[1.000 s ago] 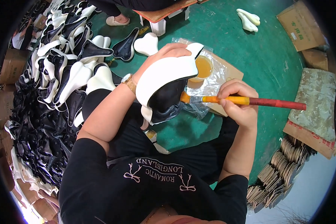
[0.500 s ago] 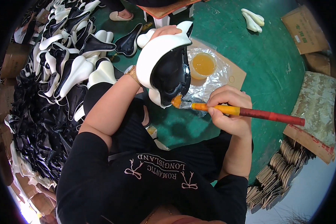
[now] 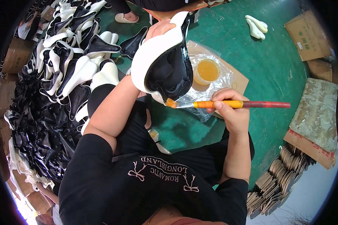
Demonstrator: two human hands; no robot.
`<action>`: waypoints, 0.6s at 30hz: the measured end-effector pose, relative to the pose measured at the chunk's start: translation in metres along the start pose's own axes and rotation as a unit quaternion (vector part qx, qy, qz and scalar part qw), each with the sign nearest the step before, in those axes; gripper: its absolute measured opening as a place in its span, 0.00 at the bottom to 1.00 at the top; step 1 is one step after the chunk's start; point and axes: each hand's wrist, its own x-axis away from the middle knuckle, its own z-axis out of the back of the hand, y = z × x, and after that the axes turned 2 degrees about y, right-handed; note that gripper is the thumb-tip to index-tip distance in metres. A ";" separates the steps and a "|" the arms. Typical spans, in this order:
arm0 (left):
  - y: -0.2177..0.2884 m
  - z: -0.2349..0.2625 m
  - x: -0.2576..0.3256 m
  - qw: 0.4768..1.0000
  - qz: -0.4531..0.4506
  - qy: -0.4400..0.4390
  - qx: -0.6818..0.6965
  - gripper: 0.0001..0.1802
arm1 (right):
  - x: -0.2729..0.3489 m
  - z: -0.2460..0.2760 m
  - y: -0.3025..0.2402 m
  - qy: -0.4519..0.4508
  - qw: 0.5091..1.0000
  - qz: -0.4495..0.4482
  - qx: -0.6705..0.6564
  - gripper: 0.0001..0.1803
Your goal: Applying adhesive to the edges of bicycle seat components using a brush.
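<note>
In my left hand (image 3: 159, 29) is a bicycle saddle (image 3: 148, 62), a white cover with a glossy black shell on its underside. The fingers wrap over its far outer side, and the black hollow faces right. My right hand (image 3: 231, 110) pinches the handle of a paintbrush (image 3: 218, 104), yellow near the bristles and red toward the end. Its orange-wet bristles touch the saddle's near rim. Beyond my right hand stands a tub (image 3: 207, 71) of amber liquid, on clear plastic film (image 3: 199, 96) laid over cardboard (image 3: 234, 77).
Saddle covers (image 3: 77, 73), white and black, heap up at the left beside black shells (image 3: 37, 131). Two pale saddle pads (image 3: 256, 26) lie on the green floor. Cartons (image 3: 308, 35) and stacked brown sheets (image 3: 278, 176) line the right. Another person's foot (image 3: 127, 17) rests at the top.
The saddle has tilted, its pointed end swinging up and left. The brush has shifted slightly left along the near rim, its handle now more level.
</note>
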 end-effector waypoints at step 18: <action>0.004 0.061 -0.023 0.949 0.190 -0.252 0.019 0.31 | -0.035 0.061 0.003 0.194 0.898 0.139 0.369 0.07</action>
